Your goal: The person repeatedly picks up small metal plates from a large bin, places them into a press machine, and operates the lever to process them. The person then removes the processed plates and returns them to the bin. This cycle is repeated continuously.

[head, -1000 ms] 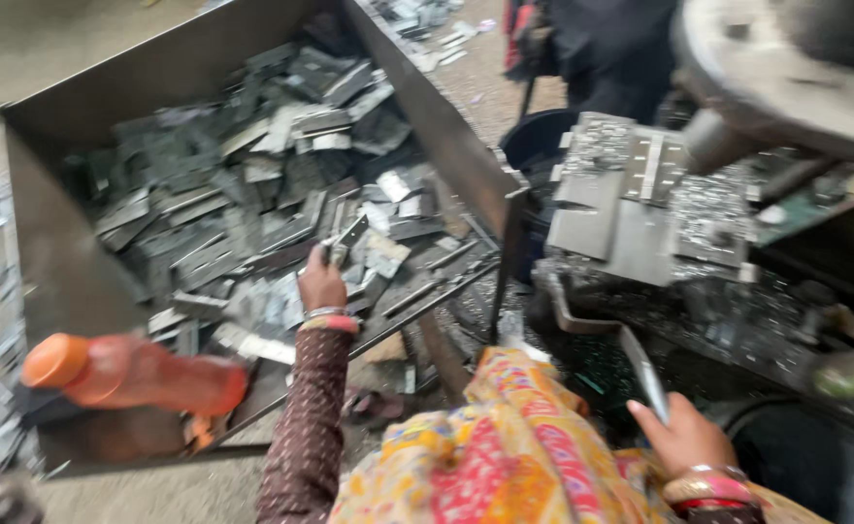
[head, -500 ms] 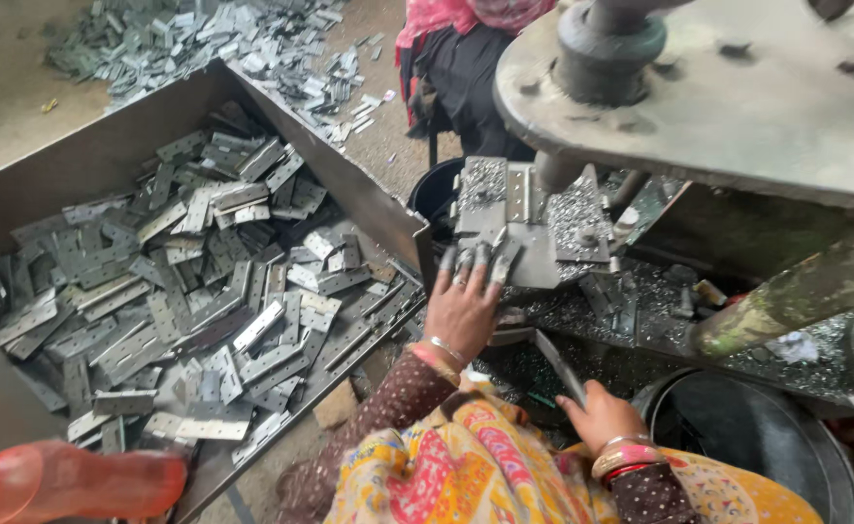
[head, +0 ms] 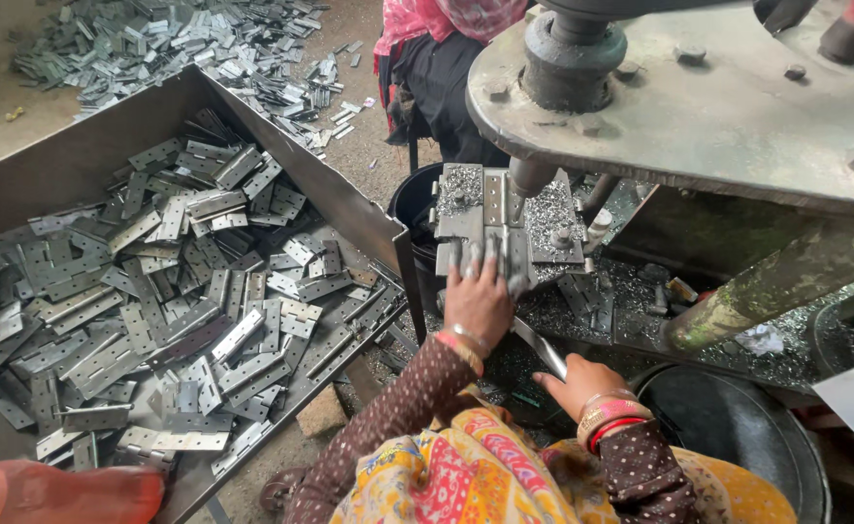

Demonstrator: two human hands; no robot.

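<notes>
**Left hand at the press bed, right hand on the lever**

Grimy workshop floor fills the upper left of the frame, strewn with a loose pile of flat metal hinge plates (head: 184,39). Below it, filling the left half, a big sheet-metal bin (head: 349,209) holds a heap of the same grey hinge leaves (head: 175,311). At lower left an orange bottle (head: 49,493) pokes into view.

A second ago the left hand was down in the bin among the plates; half a second ago it had swung across to the machine. Now the left hand (head: 478,303) lies on the press bed (head: 500,218) at centre frame, fingers spread flat and pressing down on a hinge plate (head: 485,254) under the heavy press head (head: 699,97). Its grip is open, palm down, holding the piece by pressure and not by closing around it. So a fresh plate appears to have come out of the bin and onto the tooling, lying just in front of the ram.

The right hand (head: 582,383), lower centre, is curled loosely around a slim metal lever (head: 541,347) that runs up toward the bed; its grip is closed on that bar, much as in the earlier views.

Metal chips cover the bed and the table (head: 621,301) around it. Another person in dark and pink clothing (head: 437,58) sits at top centre, behind the machine, beside a black bucket (head: 412,199).
</notes>
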